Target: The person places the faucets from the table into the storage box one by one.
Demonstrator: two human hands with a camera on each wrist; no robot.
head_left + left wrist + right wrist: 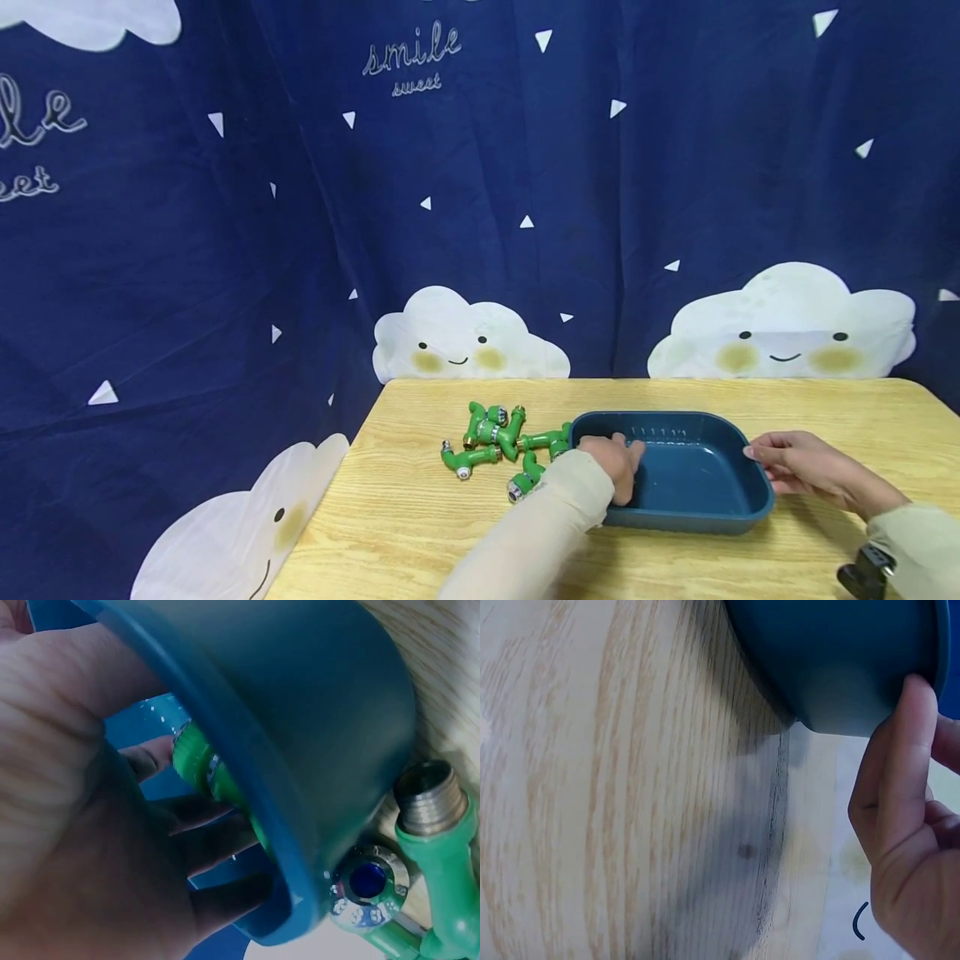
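A dark blue rectangular basin point(690, 521) stands on the wooden table. My left hand point(611, 467) reaches over its left end, with the fingers spread and fairly straight inside. In the left wrist view, a green tap point(193, 756) lies at those fingertips, partly hidden by the basin's rim; the fingers touch it or nearly so. My right hand point(806, 471) pinches the rim at the basin's right end, thumb on top and the other fingers against the outer wall. Several green taps point(472, 457) with metal ends lie on the table left of the basin.
The pale wooden table point(405, 517) backs onto a dark blue curtain point(480, 200) printed with white clouds and triangles. One tap with a threaded metal end point(450, 862) lies close against the basin's left outer wall.
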